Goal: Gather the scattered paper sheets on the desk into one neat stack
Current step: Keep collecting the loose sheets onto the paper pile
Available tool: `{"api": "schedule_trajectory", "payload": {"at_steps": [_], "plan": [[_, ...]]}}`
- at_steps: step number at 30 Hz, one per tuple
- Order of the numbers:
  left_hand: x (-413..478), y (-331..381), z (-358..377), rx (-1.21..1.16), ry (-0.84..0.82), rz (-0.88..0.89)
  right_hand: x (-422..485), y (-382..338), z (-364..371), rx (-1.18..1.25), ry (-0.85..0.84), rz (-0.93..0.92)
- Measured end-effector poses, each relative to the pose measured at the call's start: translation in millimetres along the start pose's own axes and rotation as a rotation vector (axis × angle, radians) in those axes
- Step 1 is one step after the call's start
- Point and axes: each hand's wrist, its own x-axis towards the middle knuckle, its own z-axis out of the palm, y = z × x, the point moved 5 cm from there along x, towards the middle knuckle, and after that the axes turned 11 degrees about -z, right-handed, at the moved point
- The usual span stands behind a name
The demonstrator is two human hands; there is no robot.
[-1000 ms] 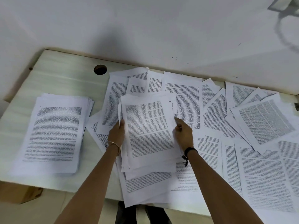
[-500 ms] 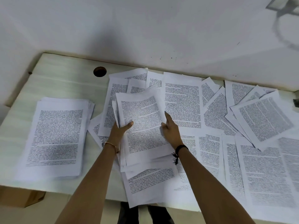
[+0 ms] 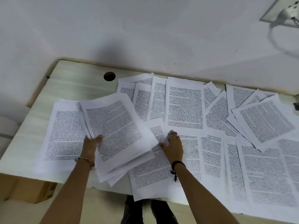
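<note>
My left hand [image 3: 91, 143] grips a loose bundle of printed sheets [image 3: 116, 131] by its left edge, holding it tilted and partly over the stack of papers [image 3: 64, 130] on the left of the desk. My right hand [image 3: 173, 145] rests palm down on the scattered sheets [image 3: 210, 151] beside the bundle's right edge, fingers curled on a sheet's corner. Many printed sheets [image 3: 184, 104] lie overlapping across the middle and right of the pale desk [image 3: 72, 84].
A round cable hole [image 3: 109, 76] sits in the desk's back left. The white wall [image 3: 145, 38] runs behind the desk. A cardboard box [image 3: 30, 189] stands under the desk's front left edge. A wall socket with a cord [image 3: 289, 12] is at top right.
My left hand has carried the bundle leftward, from the middle of the desk to over the left stack. My right hand let go of the bundle and dropped onto the loose sheets.
</note>
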Motion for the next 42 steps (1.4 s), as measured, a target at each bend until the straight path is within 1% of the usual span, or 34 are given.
{"api": "schedule_trajectory", "payload": {"at_steps": [4, 9, 11, 13, 16, 19, 21, 23, 28, 30, 32, 36, 39, 42], "plan": [[-0.3, 6.8, -21.1, -0.016, 0.051, 0.050, 8.6, -3.5, 9.9, 0.103, -0.047, -0.013], [1.1, 4.1, -30.8, 0.018, 0.069, 0.028, 28.1, -7.3, -27.4, 0.226, 0.156, -0.034], [1.0, 0.8, -27.8, 0.050, 0.038, 0.004, 36.3, -10.7, -43.4, 0.439, 0.198, -0.018], [2.1, -3.1, -23.2, 0.065, -0.003, -0.024, 44.2, -16.4, -54.3, 0.591, 0.224, 0.008], [2.3, -3.2, -17.3, 0.091, -0.043, -0.038, 56.9, -23.8, -66.8, 0.669, 0.225, 0.007], [5.0, -0.7, -17.9, 0.128, -0.054, -0.049, 69.1, -23.5, -73.6, 0.821, 0.240, 0.063], [8.9, -1.3, -22.9, 0.142, -0.059, -0.075, 74.8, -23.9, -74.6, 0.929, 0.262, 0.148], [12.8, -3.0, -28.2, 0.140, -0.060, -0.104, 78.7, -25.7, -72.4, 1.002, 0.278, 0.183], [15.6, -7.1, -32.2, 0.147, -0.053, -0.149, 76.4, -45.7, -46.4, 1.099, 0.180, 0.251], [16.0, -6.4, -35.4, 0.172, -0.037, -0.159, 76.8, -54.0, -44.1, 1.090, 0.166, 0.246], [20.0, -7.2, -42.9, 0.179, -0.006, -0.167, 83.5, -61.5, -52.1, 1.037, 0.193, 0.199], [18.7, -6.9, -48.1, 0.206, 0.024, -0.167, 100.3, -73.5, -78.9, 1.038, 0.272, 0.139], [14.4, -5.0, -45.3, 0.192, 0.022, -0.163, 95.9, -85.0, -72.7, 0.903, 0.224, 0.084], [13.4, -3.9, -41.1, 0.175, -0.003, -0.175, 78.0, -102.1, -42.8, 0.788, 0.167, 0.013]]}}
